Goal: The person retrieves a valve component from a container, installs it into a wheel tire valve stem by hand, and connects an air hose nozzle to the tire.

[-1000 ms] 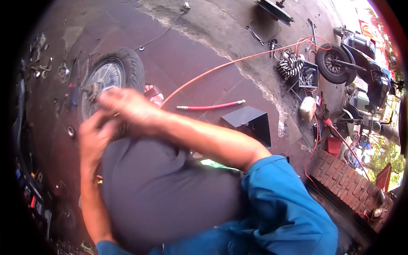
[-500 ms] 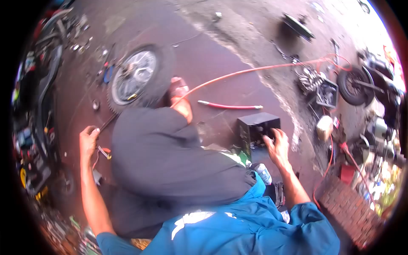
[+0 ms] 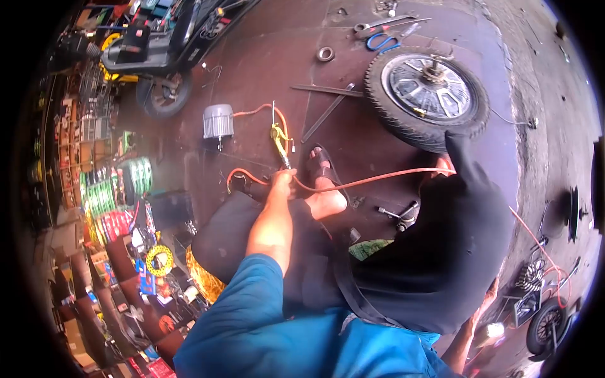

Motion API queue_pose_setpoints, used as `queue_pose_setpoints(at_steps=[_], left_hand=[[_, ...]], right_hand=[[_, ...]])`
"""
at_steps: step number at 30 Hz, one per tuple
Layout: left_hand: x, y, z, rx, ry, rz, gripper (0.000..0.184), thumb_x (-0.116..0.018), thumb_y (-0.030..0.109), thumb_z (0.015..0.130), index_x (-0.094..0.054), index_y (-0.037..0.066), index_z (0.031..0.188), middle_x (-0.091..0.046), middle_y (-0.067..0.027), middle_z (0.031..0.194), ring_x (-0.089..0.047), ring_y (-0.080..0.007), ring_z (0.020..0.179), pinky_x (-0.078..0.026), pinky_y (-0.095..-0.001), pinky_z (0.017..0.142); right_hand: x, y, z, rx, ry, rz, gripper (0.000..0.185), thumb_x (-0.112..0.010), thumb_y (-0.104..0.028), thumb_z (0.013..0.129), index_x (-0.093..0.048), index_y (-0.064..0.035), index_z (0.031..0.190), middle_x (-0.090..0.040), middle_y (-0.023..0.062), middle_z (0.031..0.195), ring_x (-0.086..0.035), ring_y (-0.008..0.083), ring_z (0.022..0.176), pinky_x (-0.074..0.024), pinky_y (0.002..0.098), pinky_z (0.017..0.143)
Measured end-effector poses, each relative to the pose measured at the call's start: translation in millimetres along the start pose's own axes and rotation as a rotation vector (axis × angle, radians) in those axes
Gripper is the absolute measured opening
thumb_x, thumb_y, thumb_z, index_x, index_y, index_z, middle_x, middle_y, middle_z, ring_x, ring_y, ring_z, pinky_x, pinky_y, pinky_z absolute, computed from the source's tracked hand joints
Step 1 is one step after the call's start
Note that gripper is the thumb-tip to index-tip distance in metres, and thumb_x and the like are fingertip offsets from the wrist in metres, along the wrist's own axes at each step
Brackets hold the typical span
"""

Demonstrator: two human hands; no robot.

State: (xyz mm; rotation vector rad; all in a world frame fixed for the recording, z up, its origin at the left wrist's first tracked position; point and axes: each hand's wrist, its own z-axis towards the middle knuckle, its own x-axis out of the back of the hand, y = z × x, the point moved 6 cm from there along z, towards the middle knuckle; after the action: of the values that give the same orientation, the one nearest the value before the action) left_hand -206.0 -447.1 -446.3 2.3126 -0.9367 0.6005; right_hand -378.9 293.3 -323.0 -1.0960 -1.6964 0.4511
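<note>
My left hand (image 3: 283, 183) is closed around the lower end of a yellow air gun (image 3: 277, 137), beside my sandalled foot. The gun's thin nozzle points up, away from me, and an orange hose (image 3: 372, 179) runs by the hand. Past my right knee, my right hand (image 3: 489, 298) shows only in part; the leg hides its fingers and anything in them. A wheel with a black tyre (image 3: 375, 94) lies on the floor ahead to the right. Two long metal bars (image 3: 328, 113) lie left of it.
A grey motor (image 3: 218, 121) stands left of the air gun. Blue-handled pliers (image 3: 382, 43), wrenches and a metal ring (image 3: 325, 54) lie beyond the bars. A scooter (image 3: 151, 53) is at the upper left, above crowded shelves. A metal puller (image 3: 399, 216) lies between my legs.
The view has swung left. My left hand has taken hold of the air gun. My right hand has left the black box and is now largely hidden beyond my right leg.
</note>
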Motion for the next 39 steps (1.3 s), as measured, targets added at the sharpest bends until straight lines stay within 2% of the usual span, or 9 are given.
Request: queue_pose_setpoints(at_steps=[5,8,13,18,26,32,34,36,39], left_hand=[[-50.6,-47.3,57.0,0.168,-0.232,-0.408,0.018,-0.07,0.02,0.086,-0.059,0.01,0.076,-0.049,-0.0012,0.061,-0.046,-0.0186,0.048,-0.037,-0.0377,0.045],[-80.4,-82.8,159.4,-0.005,-0.04,-0.483,0.012,-0.066,0.018,0.087,-0.061,0.01,0.08,-0.049,-0.0024,0.063,-0.047,-0.0196,0.049,-0.038,-0.0377,0.045],[-69.1,-37.3,59.6,0.055,0.018,-0.874,0.024,-0.051,0.027,0.098,-0.057,0.009,0.082,-0.048,-0.0039,0.062,-0.044,-0.0194,0.047,-0.036,-0.0338,0.043],[-24.9,79.2,-55.7,-0.108,-0.133,-1.178,0.029,-0.058,0.035,0.097,-0.053,0.011,0.081,-0.045,0.0004,0.059,-0.034,-0.0132,0.04,-0.025,-0.0323,0.037],[5.4,242.5,-316.4,-0.924,-0.478,-0.809,0.016,-0.06,0.019,0.099,-0.064,0.004,0.094,-0.043,0.0047,0.059,-0.038,-0.0042,0.045,-0.024,-0.021,0.039],[-18.2,245.3,-502.0,-1.458,-0.934,-0.467,0.025,-0.061,0.022,0.101,-0.07,-0.001,0.108,-0.046,0.0064,0.058,-0.034,-0.0025,0.048,-0.025,-0.0222,0.044],[-30.3,233.7,-525.6,-1.569,-1.066,-0.366,0.028,-0.063,0.024,0.101,-0.071,-0.001,0.112,-0.053,0.005,0.065,-0.034,-0.0017,0.051,-0.024,-0.0226,0.046],[-38.0,224.7,-543.2,-1.571,-1.197,-0.333,0.026,-0.065,0.023,0.1,-0.072,0.0,0.112,-0.057,0.0031,0.069,-0.034,-0.0019,0.052,-0.024,-0.0228,0.047],[-44.1,221.3,-581.0,-1.737,-1.18,-0.043,0.022,-0.064,0.015,0.1,-0.071,0.0,0.114,-0.071,-0.0033,0.089,-0.054,-0.0081,0.069,-0.042,-0.0257,0.059]], right_hand=[[-1.6,-33.2,19.4,0.037,0.017,0.011,0.04,-0.063,-0.029,0.101,-0.063,-0.0006,0.129,-0.069,0.0121,0.117,-0.064,0.023,0.109,-0.0486,0.0375,0.097],[-13.0,-94.6,26.4,0.104,0.068,-0.02,0.043,-0.064,-0.034,0.1,-0.064,-0.0016,0.128,-0.067,0.0113,0.117,-0.063,0.0221,0.106,-0.048,0.0369,0.094],[-7.5,-146.0,36.7,0.213,0.12,-0.013,0.042,-0.064,-0.035,0.1,-0.064,-0.0023,0.127,-0.068,0.0101,0.113,-0.063,0.0209,0.105,-0.049,0.0369,0.092],[12.3,-185.1,47.2,0.34,0.193,-0.028,0.043,-0.06,-0.039,0.101,-0.065,-0.0045,0.127,-0.069,0.0095,0.114,-0.062,0.0224,0.106,-0.0489,0.0374,0.093],[-8.4,-413.5,29.2,0.958,0.176,0.084,0.034,-0.069,-0.008,0.093,-0.065,-0.0043,0.127,-0.067,0.0112,0.124,-0.062,0.0256,0.117,-0.0509,0.0375,0.097],[-16.3,-556.5,-69.2,1.691,0.366,-0.601,0.055,-0.075,-0.024,0.085,-0.058,-0.0072,0.135,-0.058,0.0146,0.137,-0.048,0.0335,0.135,-0.035,0.0453,0.115],[-6.5,-556.1,-66.0,1.762,0.378,-0.632,0.043,-0.075,-0.028,0.085,-0.063,-0.0063,0.121,-0.064,0.0127,0.124,-0.053,0.0329,0.128,-0.0374,0.0446,0.111],[5.5,-534.3,-46.0,1.534,-0.083,-0.524,0.021,-0.07,-0.024,0.091,-0.063,-0.0048,0.095,-0.063,0.0108,0.084,-0.063,0.0319,0.089,-0.0491,0.0444,0.082],[26.6,-493.3,-42.9,1.288,-0.298,-0.488,0.018,-0.066,-0.02,0.095,-0.061,-0.004,0.1,-0.062,0.0148,0.085,-0.063,0.0359,0.084,-0.0502,0.0445,0.074]])
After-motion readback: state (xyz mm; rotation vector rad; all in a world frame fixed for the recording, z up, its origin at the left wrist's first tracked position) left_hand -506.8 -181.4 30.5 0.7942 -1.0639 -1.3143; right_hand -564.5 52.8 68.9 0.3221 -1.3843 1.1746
